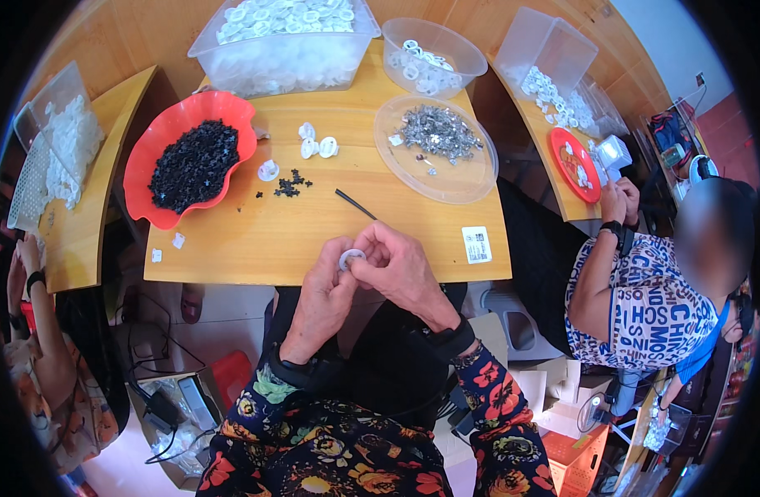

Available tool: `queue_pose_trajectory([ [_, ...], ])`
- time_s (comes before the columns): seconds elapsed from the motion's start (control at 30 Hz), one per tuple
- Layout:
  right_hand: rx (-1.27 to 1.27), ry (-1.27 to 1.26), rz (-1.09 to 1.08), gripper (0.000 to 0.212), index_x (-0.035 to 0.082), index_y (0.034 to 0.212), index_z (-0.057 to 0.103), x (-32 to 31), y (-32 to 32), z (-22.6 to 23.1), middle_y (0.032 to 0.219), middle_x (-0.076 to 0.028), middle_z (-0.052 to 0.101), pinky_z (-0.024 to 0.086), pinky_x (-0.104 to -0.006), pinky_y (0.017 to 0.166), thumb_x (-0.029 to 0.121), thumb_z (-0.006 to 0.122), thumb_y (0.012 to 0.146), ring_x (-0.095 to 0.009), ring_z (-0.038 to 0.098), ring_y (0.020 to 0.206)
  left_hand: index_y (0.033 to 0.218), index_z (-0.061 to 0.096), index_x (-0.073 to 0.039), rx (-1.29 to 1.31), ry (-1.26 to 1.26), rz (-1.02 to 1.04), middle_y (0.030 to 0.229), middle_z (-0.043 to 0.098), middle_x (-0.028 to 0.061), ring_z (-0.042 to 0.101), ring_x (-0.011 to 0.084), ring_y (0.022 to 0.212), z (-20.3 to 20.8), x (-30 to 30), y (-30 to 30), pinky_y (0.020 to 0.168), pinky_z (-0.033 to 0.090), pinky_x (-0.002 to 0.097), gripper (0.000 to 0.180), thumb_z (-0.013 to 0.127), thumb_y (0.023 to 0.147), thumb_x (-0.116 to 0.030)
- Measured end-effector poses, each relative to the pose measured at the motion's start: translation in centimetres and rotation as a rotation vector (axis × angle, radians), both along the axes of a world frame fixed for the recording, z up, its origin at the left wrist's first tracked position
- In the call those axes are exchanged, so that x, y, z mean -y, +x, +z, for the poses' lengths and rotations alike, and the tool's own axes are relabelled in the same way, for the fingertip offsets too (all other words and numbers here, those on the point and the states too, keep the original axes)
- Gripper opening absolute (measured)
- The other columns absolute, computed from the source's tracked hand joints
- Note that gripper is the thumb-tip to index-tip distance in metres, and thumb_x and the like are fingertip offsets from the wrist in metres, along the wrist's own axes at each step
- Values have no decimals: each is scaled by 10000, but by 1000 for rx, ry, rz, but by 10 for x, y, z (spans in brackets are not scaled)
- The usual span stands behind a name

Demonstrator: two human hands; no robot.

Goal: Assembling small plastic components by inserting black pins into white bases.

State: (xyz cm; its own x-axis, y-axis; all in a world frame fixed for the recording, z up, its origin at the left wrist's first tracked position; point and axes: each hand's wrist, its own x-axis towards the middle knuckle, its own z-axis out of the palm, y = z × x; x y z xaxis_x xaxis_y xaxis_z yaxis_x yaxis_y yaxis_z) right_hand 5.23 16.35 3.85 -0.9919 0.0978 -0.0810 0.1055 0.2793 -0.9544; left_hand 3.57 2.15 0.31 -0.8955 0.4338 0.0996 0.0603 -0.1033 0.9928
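Both my hands meet just over the table's near edge, closed around a small round white plastic part [351, 258]. My left hand [325, 286] pinches it from the left side. The fingers of my right hand [402, 272] curl over it from the right. A thin black rod [355, 204] lies on the wooden table [314, 248] just beyond my fingers. Farther off are a few similar white round parts [309, 148], another white piece [268, 171] and a small pile of black pieces [290, 184]. Whether anything else is inside my grip is hidden.
A red scalloped bowl [244, 142] holds many black pieces; a clear round lid [471, 187] holds small metal pieces. Clear bins [285, 70] and a clear bowl [434, 48] of white parts stand at the back. Co-workers sit left and right [645, 282] at side tables.
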Motion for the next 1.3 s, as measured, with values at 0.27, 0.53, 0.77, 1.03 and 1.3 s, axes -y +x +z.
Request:
queue_pose_trajectory([
  [0.27, -50, 11, -26, 145, 5, 811, 572, 3, 1, 0, 674, -22, 597, 460, -232, 538, 98, 676, 773, -72, 563, 573, 1172, 478, 12, -107, -52, 27, 883, 548, 61, 525, 86, 816, -5, -1, 0, 711, 463, 241, 276, 460, 897, 4],
  [0.53, -7, 37, -49, 131, 4, 788, 567, 5, -7, -3, 634, -46, 592, 469, -259, 535, 105, 650, 778, -97, 564, 558, 1168, 483, 22, -47, -41, 17, 885, 594, 99, 612, 135, 788, 9, 0, 1, 704, 503, 271, 257, 408, 924, -1],
  [0.77, -25, -168, -87, 98, -5, 873, 575, 8, 0, -3, 669, -49, 588, 457, -245, 519, 64, 616, 817, -95, 561, 561, 1142, 496, 41, -2, -32, -9, 883, 606, 102, 633, 149, 758, 12, 5, -5, 695, 515, 266, 241, 390, 935, -23],
  [1.03, -357, 202, 16, 116, 36, 944, 609, 0, 10, 0, 836, -63, 552, 469, -259, 563, -6, 606, 835, -138, 587, 641, 1184, 510, 56, 357, 162, -272, 956, 607, 106, 632, 161, 816, 6, 13, -16, 731, 537, 269, 284, 409, 940, -49],
  [1.3, -508, 358, 75, 156, 62, 934, 664, -5, 13, -4, 866, -87, 534, 492, -306, 600, 0, 634, 794, -223, 601, 686, 1170, 528, 57, 382, 162, -288, 977, 603, 91, 625, 151, 821, 5, 12, -15, 740, 532, 261, 281, 418, 935, -50],
])
